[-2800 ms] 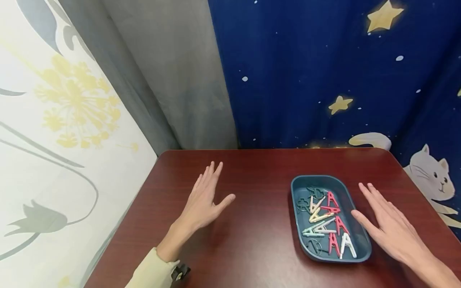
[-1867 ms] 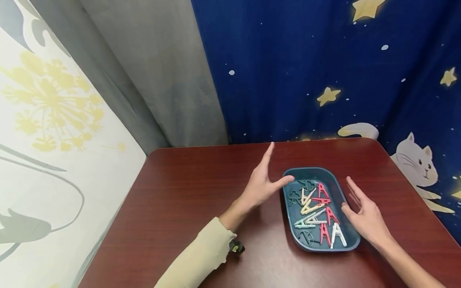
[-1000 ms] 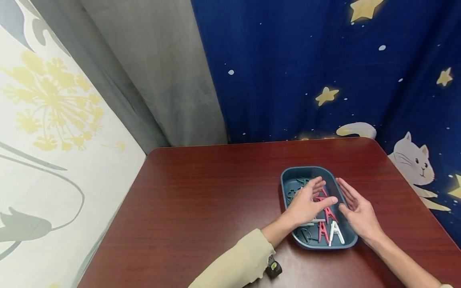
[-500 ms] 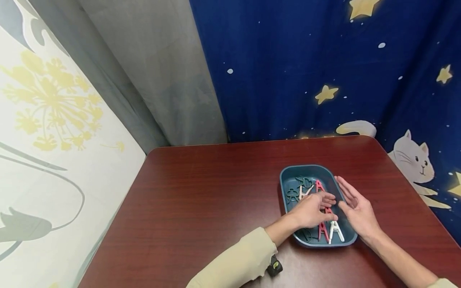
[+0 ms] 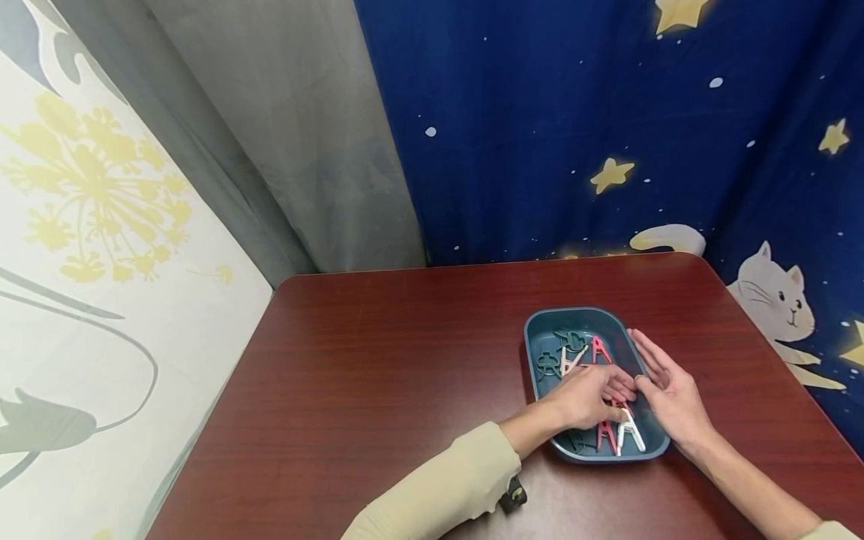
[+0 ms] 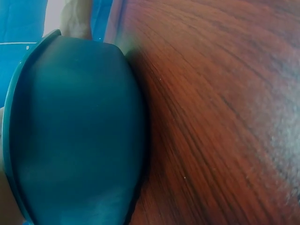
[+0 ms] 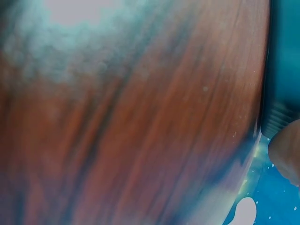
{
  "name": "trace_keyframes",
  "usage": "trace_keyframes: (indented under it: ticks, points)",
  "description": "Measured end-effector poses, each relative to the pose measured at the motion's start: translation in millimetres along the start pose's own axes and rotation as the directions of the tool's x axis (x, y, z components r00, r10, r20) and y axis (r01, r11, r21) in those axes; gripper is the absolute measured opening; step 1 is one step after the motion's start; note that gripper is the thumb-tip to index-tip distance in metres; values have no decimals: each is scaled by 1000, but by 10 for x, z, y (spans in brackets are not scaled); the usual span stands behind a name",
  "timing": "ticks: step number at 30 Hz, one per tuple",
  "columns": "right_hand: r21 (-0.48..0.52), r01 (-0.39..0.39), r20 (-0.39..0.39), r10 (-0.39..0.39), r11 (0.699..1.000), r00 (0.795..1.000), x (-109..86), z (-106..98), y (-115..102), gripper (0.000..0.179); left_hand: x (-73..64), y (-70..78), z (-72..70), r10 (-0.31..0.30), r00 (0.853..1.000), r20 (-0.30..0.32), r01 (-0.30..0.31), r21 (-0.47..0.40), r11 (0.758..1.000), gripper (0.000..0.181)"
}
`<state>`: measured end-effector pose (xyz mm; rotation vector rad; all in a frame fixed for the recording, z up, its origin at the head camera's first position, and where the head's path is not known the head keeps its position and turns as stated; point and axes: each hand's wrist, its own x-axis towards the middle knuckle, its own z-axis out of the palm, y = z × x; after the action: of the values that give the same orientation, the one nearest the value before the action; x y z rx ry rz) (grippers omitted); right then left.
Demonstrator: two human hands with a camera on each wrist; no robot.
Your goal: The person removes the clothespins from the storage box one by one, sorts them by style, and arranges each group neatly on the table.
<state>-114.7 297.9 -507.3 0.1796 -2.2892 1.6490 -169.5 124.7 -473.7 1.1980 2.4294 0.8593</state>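
Observation:
A dark blue-green tray (image 5: 540, 321) stands on the table, holding several A-shaped clothespins. My left hand (image 5: 577, 397) reaches into it, fingers bent down over the pins, with the thumb right at the top of a white clothespin (image 5: 631, 435); whether it grips that pin I cannot tell. Beside the thumb lies a red clothespin (image 5: 605, 436). My right hand (image 5: 678, 401) holds the tray's right side, thumb at the rim and fingers along the outer wall. In the left wrist view the tray's outer wall (image 6: 79, 126) fills the left half; a right fingertip (image 7: 287, 152) shows in the right wrist view.
Farther back in the tray are a pink clothespin (image 5: 570, 361), another red clothespin (image 5: 598, 347) and dark green clover-shaped pieces (image 5: 548, 365). Brown tabletop (image 5: 391, 360) stretches left of the tray. A blue star-patterned curtain (image 5: 526, 150) hangs behind the table.
My left hand has come from the left side of the table into the tray, then lowered toward the white clothespin with its fingers bending. My right hand has moved in against the tray's right side.

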Motion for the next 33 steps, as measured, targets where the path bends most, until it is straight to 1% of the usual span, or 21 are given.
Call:
trace_keyframes:
  ticks: [6, 11, 14, 18, 23, 25, 27, 28, 30, 33]
  points:
    - [-15, 0, -2, 0, 1000, 1000, 2, 1, -15, 76, 2, 14, 23, 12, 999, 46, -14, 53, 998, 40]
    - [-21, 0, 0, 0, 1000, 1000, 2, -2, -23, 75, -6, 26, 34, 28, 998, 54, -36, 148, 988, 38]
    - [-22, -1, 2, 1, 1000, 1000, 0, -1, -25, 75, -9, 25, 41, 54, 997, 61, -65, 199, 978, 39]
    - [-19, -5, 1, 5, 1000, 1000, -1, 2, -19, 75, -20, 28, 59, 81, 995, 64, -96, 284, 954, 41]
    - [0, -12, -3, 12, 1000, 1000, -2, 3, -3, 75, -44, 54, 76, 72, 996, 46, -84, 399, 913, 44]
    - [14, -14, -5, 14, 1000, 1000, -3, 2, 3, 75, -44, 62, 84, 71, 997, 41, -81, 430, 899, 44]
    - [23, -12, -7, 13, 1000, 1000, -3, 0, 7, 75, -44, 62, 92, 77, 996, 41, -87, 447, 890, 42]
    - [28, -11, -8, 11, 1000, 1000, -4, -1, 8, 75, -42, 60, 94, 82, 996, 46, -94, 447, 890, 40]
    - [29, -9, -10, 9, 1000, 1000, -5, -1, 9, 74, -36, 57, 98, 92, 994, 66, -111, 430, 896, 37]
    - [14, -10, -14, 10, 1000, 1000, -10, 1, 2, 74, -28, 48, 88, 100, 989, 107, -134, 379, 916, 33]
